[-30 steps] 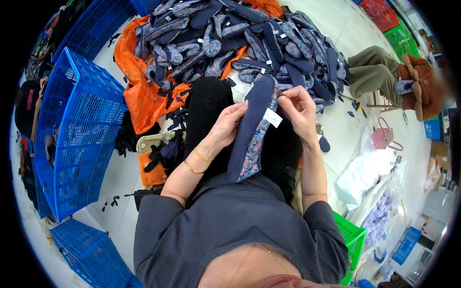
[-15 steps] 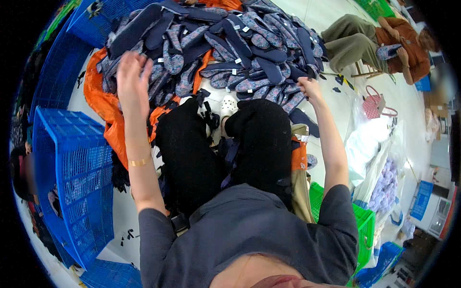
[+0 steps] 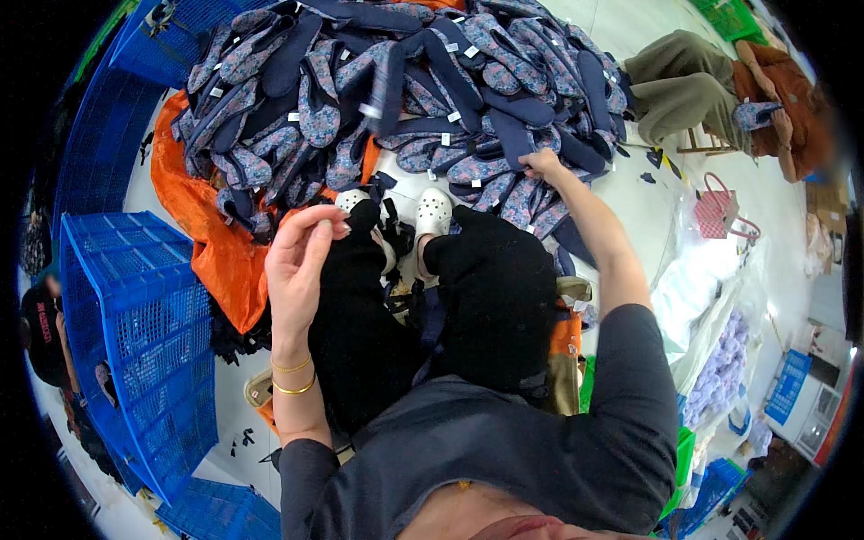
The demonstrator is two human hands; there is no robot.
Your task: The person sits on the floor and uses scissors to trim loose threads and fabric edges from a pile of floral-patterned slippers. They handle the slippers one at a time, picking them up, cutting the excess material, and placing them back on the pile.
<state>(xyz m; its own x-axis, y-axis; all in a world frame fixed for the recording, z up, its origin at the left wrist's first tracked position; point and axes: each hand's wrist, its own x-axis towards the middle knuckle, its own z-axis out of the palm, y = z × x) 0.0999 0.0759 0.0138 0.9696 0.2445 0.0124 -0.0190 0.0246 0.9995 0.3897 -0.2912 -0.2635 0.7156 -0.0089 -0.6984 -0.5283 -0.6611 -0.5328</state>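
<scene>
Half curled in the head view, the left hand (image 3: 299, 256) hangs beside the left knee, thumb near the fingertips and nothing visible between them. Stretched forward, the right hand (image 3: 542, 165) has its fingers drawn together at the end of a navy slipper (image 3: 517, 135) on the near right edge of the pile of slippers (image 3: 315, 108); the contact is too small to make out, so whether it pinches the slipper cannot be told. Above the pile's near middle, a dark shape (image 3: 385, 94) is smeared by blur, and it is unclear whether it lies or hangs in the air. The pile's far edge is partly cut off; its left side overlaps a crumpled orange sheet (image 3: 229, 292). The slippers are long and flat, with plain navy soles and floral uppers, many bearing small white tags. Fuzzy black trousers (image 3: 490, 297) partly hide white, perforated clogs (image 3: 435, 211). At left stands a blue plastic lattice crate (image 3: 162, 342); at right, a co-worker (image 3: 783, 81) in brown holds a floral slipper (image 3: 754, 114), partly covered by the fingers.
</scene>
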